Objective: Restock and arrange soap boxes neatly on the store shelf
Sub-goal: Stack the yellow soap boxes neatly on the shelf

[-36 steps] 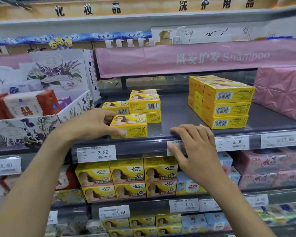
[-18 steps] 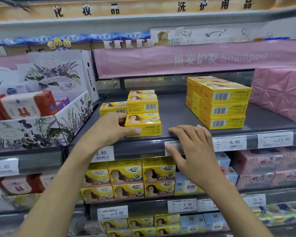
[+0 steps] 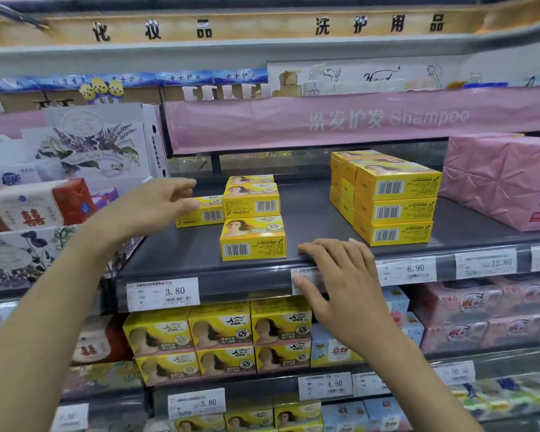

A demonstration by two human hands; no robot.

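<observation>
Yellow soap box (image 3: 200, 212) sits set back, so our left hand (image 3: 152, 210) reaches it, fingers parted; our right hand (image 3: 343, 285) lies flat, bracing on the shelf (image 3: 309, 213)

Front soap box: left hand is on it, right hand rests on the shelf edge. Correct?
No. In the head view the front soap box stands free; the left hand is at the single box behind it, to the left. The right hand does rest on the shelf edge.
</observation>
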